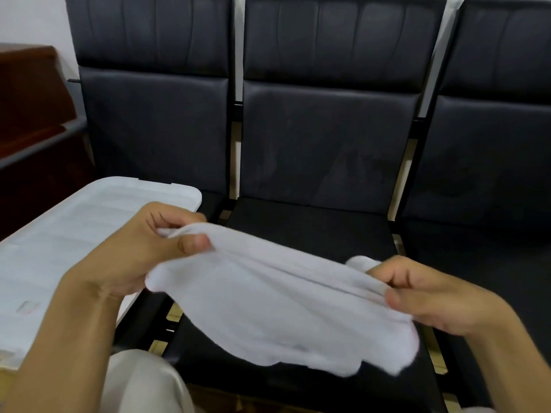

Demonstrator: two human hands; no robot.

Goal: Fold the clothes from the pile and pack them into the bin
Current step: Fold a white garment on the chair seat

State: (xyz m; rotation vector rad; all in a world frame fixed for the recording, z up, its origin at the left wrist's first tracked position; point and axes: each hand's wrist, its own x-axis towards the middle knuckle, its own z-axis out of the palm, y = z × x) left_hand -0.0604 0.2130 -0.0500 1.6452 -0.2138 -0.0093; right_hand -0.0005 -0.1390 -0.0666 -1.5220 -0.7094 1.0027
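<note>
The soft white fabric garment (280, 302), probably light and limp, is hanging across the lower centre of the frame, best taken by its upper edge. The left hand (143, 251) is pinching its upper-left end; the right hand (423, 296) is gripping its right end.

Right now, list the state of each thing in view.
Cloth: white, held up between both hands, partly folded, blurred.
Left hand: pinches the cloth's left end.
Right hand: grips its right end.
Bin: white lid on, closed.
Chairs: black, seats bare.
</note>
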